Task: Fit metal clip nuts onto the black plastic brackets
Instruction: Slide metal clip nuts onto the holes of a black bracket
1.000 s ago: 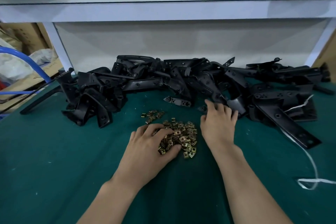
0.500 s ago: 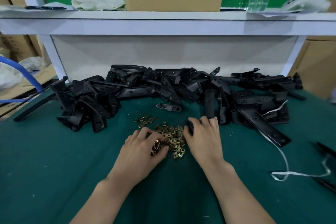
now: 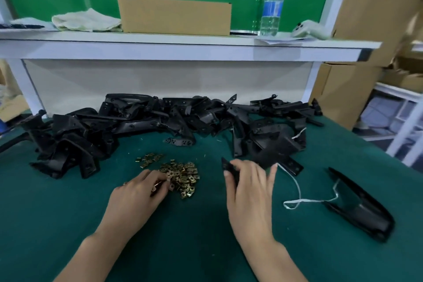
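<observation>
1. Left hand [image 3: 137, 194] is sitting at the left edge of the clip nut pile [image 3: 183, 176] with fingers curled, pinching one clip nut [image 3: 156, 186]. Only a brass glint is showing between the fingertips.
2. Right hand [image 3: 249, 192] is sitting right of the pile, apart from it, gripping a black bracket [image 3: 229, 167]. Thumb is on the bracket's left side, fingers are draping over the top, and the hand is hiding most of the part.
3. The pile is lying between the two hands on the green mat [image 3: 68, 224]. A smaller clip nut cluster [image 3: 148, 159] is lying just beyond it to the left.
4. Nuts are showing as small, squarish and brass-coloured, jumbled at all angles.
5. Bracket heap [image 3: 160, 121] is stretching along the back of the mat, beyond both hands. Parts are matte black with flat arms and holes, tangled together.
6. One larger black part [image 3: 359, 206] is lying alone at far right, with a white string [image 3: 297, 190] trailing between it and the heap.
</observation>
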`<state>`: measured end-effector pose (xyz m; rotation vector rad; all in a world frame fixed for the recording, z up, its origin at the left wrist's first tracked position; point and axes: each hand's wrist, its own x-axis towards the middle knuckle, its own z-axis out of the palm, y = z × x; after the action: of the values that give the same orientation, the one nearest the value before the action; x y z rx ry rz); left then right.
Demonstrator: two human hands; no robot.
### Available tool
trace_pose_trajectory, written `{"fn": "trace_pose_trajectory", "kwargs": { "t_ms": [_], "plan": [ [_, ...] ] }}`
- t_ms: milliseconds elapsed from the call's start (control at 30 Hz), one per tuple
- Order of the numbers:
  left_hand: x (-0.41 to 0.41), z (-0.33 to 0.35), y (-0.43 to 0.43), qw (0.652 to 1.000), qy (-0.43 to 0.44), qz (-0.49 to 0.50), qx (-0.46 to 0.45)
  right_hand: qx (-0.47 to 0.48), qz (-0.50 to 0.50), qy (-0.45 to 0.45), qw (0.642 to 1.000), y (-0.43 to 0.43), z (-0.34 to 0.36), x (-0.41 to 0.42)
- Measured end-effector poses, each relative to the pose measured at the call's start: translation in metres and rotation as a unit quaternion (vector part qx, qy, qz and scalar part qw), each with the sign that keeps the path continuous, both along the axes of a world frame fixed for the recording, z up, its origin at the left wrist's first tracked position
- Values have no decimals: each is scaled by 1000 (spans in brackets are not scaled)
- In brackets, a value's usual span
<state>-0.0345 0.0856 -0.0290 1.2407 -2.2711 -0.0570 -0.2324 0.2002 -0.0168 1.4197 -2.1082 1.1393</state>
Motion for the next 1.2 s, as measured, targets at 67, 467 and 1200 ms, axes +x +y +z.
{"fn": "trace_pose_trajectory", "kwargs": {
  "t_ms": [67, 467, 1200],
  "plan": [
    [1, 0, 1, 1000, 12, 4, -5, -28, 24, -30, 999, 3, -2, -3],
    [1, -6, -5, 999, 36, -23, -22, 81, 67, -87, 991, -3, -14, -8],
    [3, -6, -2, 993, 63, -60, -79, 197, 78, 36, 977, -1, -14, -1]
  ]
}}
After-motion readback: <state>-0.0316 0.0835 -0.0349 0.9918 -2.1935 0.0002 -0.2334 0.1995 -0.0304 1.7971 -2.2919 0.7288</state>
